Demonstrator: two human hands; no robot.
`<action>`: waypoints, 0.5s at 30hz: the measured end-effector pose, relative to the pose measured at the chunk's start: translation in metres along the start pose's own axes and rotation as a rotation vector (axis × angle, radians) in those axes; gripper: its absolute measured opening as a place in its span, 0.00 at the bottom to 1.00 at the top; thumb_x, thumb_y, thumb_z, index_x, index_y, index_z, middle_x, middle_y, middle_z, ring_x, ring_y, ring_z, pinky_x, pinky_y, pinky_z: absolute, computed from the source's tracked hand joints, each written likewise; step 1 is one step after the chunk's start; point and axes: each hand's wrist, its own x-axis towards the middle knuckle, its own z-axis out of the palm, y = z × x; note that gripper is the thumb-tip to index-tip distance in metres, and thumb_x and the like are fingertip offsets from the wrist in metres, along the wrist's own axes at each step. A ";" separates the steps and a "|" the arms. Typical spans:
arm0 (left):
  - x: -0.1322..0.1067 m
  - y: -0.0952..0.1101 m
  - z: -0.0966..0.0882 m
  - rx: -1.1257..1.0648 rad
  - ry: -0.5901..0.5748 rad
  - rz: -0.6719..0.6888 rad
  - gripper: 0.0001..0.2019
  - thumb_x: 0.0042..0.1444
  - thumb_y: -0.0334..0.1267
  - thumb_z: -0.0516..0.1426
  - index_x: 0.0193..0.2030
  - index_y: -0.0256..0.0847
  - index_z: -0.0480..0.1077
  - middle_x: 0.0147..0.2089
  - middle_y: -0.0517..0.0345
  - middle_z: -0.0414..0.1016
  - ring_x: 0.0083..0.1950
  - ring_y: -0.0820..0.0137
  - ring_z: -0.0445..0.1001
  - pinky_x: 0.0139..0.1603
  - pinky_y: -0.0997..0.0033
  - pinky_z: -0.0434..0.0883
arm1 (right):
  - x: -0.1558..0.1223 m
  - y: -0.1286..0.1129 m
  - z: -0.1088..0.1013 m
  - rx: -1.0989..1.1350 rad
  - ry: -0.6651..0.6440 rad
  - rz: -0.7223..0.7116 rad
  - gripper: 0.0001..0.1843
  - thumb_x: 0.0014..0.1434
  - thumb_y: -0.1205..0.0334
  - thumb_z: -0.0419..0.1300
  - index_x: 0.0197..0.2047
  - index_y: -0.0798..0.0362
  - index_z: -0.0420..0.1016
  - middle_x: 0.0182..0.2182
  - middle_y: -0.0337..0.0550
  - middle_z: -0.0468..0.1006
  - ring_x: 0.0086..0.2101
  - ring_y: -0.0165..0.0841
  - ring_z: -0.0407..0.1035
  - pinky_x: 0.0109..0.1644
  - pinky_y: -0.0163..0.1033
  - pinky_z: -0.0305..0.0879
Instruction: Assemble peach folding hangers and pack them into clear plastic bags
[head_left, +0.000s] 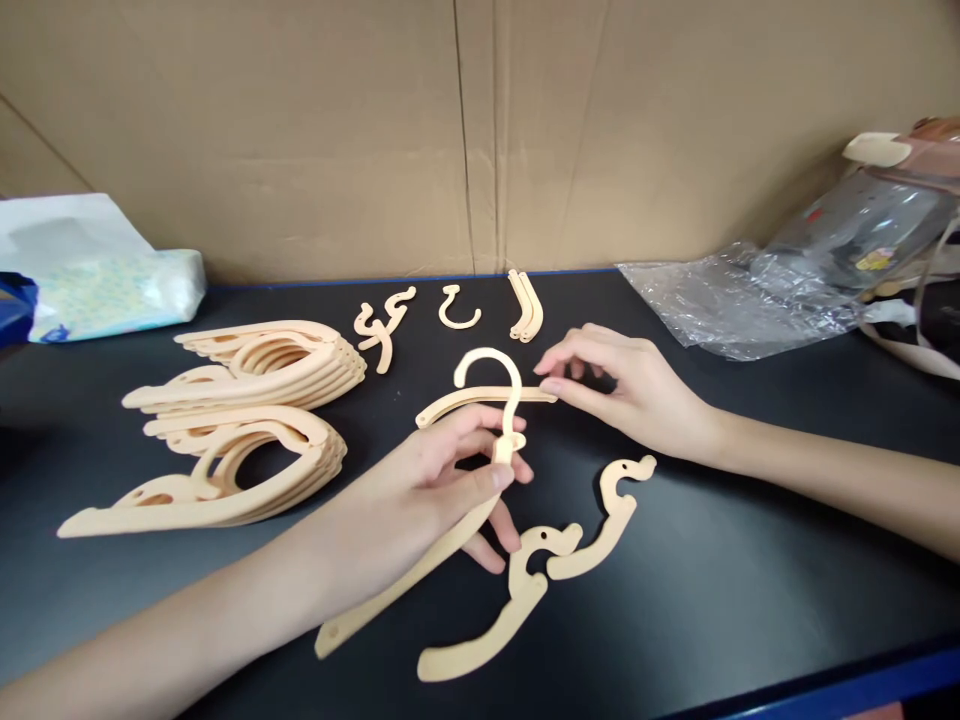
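My left hand (457, 475) pinches a cream plastic hanger piece, a curved hook (514, 390) joined to a long arm (420, 575) that slants down to the left. My thumb and fingers close around the joint below the hook. My right hand (626, 385) has its thumb and forefinger closed at the right end of a slightly bowed hanger arm (480, 396) behind the hook. Nearer to me lie two notched hanger arm pieces, one (487, 640) beside my left fingertips and another (600, 545) to its right.
Two stacks of folded hangers, a rear one (300, 365) and a front one (247, 500), lie left. Farther back are jointed pieces (386, 325), a loose hook (459, 318) and plain arms (526, 305). Packaged tissues (120, 290), clear plastic (742, 310) and a bottle (870, 220) flank the black table (750, 600).
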 end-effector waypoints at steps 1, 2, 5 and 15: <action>0.001 0.000 0.000 -0.019 0.029 0.033 0.12 0.65 0.38 0.55 0.54 0.44 0.63 0.45 0.59 0.70 0.33 0.74 0.78 0.32 0.72 0.81 | 0.002 0.003 0.000 -0.059 -0.026 -0.028 0.09 0.66 0.58 0.59 0.47 0.52 0.76 0.39 0.44 0.77 0.39 0.34 0.70 0.44 0.40 0.68; 0.001 0.000 0.001 -0.035 0.059 0.063 0.11 0.65 0.37 0.55 0.53 0.45 0.64 0.44 0.60 0.70 0.32 0.74 0.77 0.31 0.73 0.81 | 0.003 0.006 0.000 -0.103 -0.066 -0.062 0.13 0.66 0.57 0.60 0.50 0.52 0.76 0.43 0.46 0.77 0.44 0.37 0.70 0.47 0.42 0.68; 0.004 -0.001 -0.001 -0.047 0.156 0.141 0.08 0.64 0.38 0.56 0.49 0.45 0.66 0.40 0.64 0.70 0.30 0.76 0.75 0.29 0.73 0.81 | 0.004 0.010 0.002 -0.193 -0.153 -0.133 0.18 0.67 0.57 0.58 0.57 0.52 0.74 0.47 0.49 0.76 0.47 0.41 0.69 0.52 0.48 0.66; 0.006 -0.005 -0.008 -0.038 0.319 0.207 0.09 0.64 0.44 0.58 0.43 0.42 0.75 0.34 0.62 0.73 0.31 0.73 0.76 0.29 0.75 0.82 | 0.003 0.022 -0.008 -0.053 -0.150 0.044 0.15 0.63 0.75 0.45 0.41 0.54 0.70 0.36 0.43 0.73 0.36 0.33 0.68 0.41 0.38 0.63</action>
